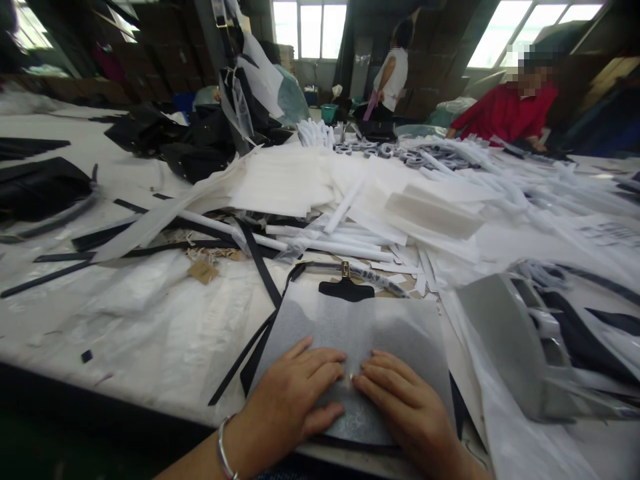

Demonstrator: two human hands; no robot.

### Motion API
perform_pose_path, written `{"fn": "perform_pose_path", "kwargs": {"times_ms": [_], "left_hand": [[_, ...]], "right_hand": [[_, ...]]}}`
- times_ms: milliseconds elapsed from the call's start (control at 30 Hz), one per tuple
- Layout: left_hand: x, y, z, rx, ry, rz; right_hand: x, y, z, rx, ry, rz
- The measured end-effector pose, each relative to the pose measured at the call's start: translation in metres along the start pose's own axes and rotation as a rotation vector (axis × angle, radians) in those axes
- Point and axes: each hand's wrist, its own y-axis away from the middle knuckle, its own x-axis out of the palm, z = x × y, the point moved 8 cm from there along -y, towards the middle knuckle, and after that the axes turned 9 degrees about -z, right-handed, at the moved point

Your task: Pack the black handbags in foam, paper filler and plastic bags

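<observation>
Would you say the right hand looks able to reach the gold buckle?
Probably yes: the right hand rests on the translucent sheet, and the gold buckle sits uncovered past its far edge.

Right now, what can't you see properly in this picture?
All in the head view:
Most of the black item: covered by the grey sheet.
The parts of that sheet under the left hand and right hand: hidden by them.
Any writing on the tan tag: too small and blurred.
The rest of the black bundle: cut off by the left edge.
What the red-sleeved person is handling: too small and blurred.
</observation>
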Motion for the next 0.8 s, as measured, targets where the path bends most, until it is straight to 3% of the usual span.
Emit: {"fn": "perform_pose_path", "kwargs": {"times_ms": [333, 533, 800], "left_hand": [[-0.0003, 0.0023, 0.0009, -0.009, 0.021, -0.009], [-0.0018, 0.0009, 0.0009, -0.012, 0.025, -0.014], [-0.0015, 0.0020, 0.0004, -0.006, 0.018, -0.018]], "right_hand": [[0.0008, -0.0037, 0.0049, -0.020, -0.052, 0.036], [-0.0024, -0.0020, -0.0020, 0.056, 0.045, 0.008], [0.0000, -0.0009, 0.0061, -0.017, -0.008, 0.049]]}}
